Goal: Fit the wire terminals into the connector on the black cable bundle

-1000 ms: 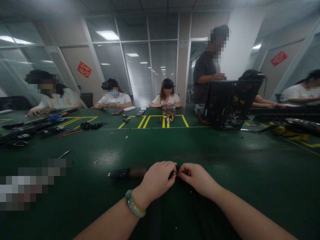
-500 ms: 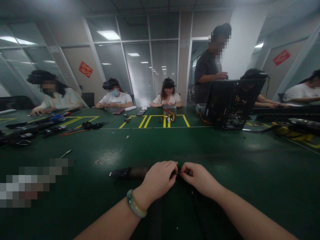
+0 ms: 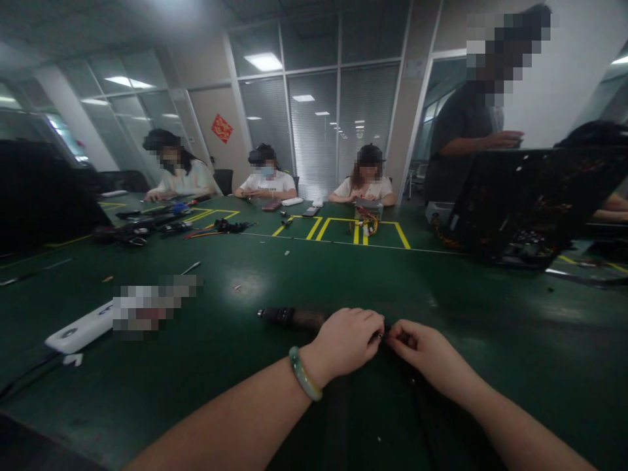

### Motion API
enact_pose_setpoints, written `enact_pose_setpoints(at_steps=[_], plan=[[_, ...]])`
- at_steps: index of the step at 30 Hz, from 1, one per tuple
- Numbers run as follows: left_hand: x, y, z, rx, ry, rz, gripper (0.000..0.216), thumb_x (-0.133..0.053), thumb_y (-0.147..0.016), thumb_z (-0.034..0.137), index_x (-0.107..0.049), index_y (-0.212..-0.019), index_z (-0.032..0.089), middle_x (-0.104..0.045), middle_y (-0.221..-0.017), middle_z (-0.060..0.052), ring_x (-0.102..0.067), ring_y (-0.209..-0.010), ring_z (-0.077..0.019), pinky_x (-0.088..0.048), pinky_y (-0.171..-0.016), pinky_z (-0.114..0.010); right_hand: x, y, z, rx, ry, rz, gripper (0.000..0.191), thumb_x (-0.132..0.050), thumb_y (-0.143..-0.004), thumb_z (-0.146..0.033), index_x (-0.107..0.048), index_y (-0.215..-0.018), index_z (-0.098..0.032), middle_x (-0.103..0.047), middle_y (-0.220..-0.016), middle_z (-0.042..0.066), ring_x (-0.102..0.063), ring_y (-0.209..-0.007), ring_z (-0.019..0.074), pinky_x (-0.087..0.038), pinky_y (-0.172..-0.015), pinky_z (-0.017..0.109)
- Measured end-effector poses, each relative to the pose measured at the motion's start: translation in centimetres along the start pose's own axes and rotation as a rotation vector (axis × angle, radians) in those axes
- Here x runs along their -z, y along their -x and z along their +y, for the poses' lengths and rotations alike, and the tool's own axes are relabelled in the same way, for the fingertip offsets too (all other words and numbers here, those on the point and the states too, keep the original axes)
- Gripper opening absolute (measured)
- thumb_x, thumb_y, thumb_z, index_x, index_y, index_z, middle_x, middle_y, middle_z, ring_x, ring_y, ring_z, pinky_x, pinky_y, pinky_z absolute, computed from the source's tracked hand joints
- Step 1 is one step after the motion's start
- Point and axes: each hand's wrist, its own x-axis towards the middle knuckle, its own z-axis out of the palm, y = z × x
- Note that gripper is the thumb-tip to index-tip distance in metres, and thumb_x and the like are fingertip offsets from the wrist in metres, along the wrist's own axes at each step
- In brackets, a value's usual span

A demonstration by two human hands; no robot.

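Observation:
A dark, tube-like object (image 3: 307, 319) lies on the green table, its ridged left end finishing in a small shiny metal tip. My left hand (image 3: 346, 340), with a green bangle at the wrist, rests over the right end of this object. Its fingers are curled and pinched around a small dark piece whose kind I cannot make out. Fingertips of my right hand (image 3: 426, 350) pinch close beside it, at what looks like a thin black strand. The two hands nearly touch. What lies between the fingertips is mostly hidden.
A white power strip (image 3: 81, 330) with a cord is at the left. Black cables (image 3: 147, 222) lie farther back. At the far right stands a black computer case (image 3: 520, 209). Several people sit across the table (image 3: 220, 386); one person (image 3: 466, 131) stands behind the case.
The view has turned left, so everything sits farther right and more of the power strip shows. Both hands keep nearly the same pinching pose at the dark tube-like object.

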Motion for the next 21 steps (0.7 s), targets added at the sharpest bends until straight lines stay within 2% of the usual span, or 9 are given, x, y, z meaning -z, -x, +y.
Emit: enact_pose_setpoints(at_steps=[3,12,17,21], plan=[[-0.06,0.05,-0.05,0.004,0.005,0.008,0.015,-0.060,-0.087,0.025,-0.057,-0.101,0.021,-0.064,-0.108,-0.004,-0.061,-0.101,-0.0215,-0.046,-0.090,-0.035,-0.01,-0.01,0.01,-0.001,0.015,-0.001,0.017,-0.055,-0.088,-0.035,-0.064,-0.084,-0.021,-0.064,-0.074,-0.001,-0.058,-0.065,0.0157,-0.041,-0.057,0.023],[-0.51,0.06,-0.55,-0.039,0.034,0.028,0.007,-0.058,-0.090,0.025,-0.059,-0.097,0.022,-0.066,-0.103,0.000,-0.061,-0.099,-0.0193,-0.044,-0.092,-0.035,0.11,0.01,0.09,-0.032,0.055,-0.024,0.018,-0.055,-0.089,-0.037,-0.067,-0.091,-0.024,-0.068,-0.085,-0.001,-0.061,-0.072,0.0169,-0.043,-0.061,0.024],[-0.39,0.00,-0.42,0.003,0.020,0.029,0.016,-0.061,-0.089,0.027,-0.056,-0.103,0.021,-0.064,-0.102,-0.002,-0.061,-0.095,-0.0202,-0.047,-0.085,-0.035,0.14,-0.05,0.20,-0.046,0.068,-0.033,0.018,-0.054,-0.090,-0.037,-0.066,-0.092,-0.024,-0.069,-0.084,-0.001,-0.062,-0.071,0.0170,-0.043,-0.060,0.024],[-0.23,0.02,-0.29,0.002,0.011,0.012,0.015,-0.061,-0.089,0.031,-0.058,-0.099,0.020,-0.065,-0.102,-0.003,-0.061,-0.097,-0.0216,-0.046,-0.089,-0.037,0.11,-0.04,0.36,-0.039,0.052,-0.028,0.018,-0.054,-0.090,-0.036,-0.066,-0.092,-0.023,-0.069,-0.084,0.000,-0.062,-0.072,0.0171,-0.044,-0.061,0.025]])
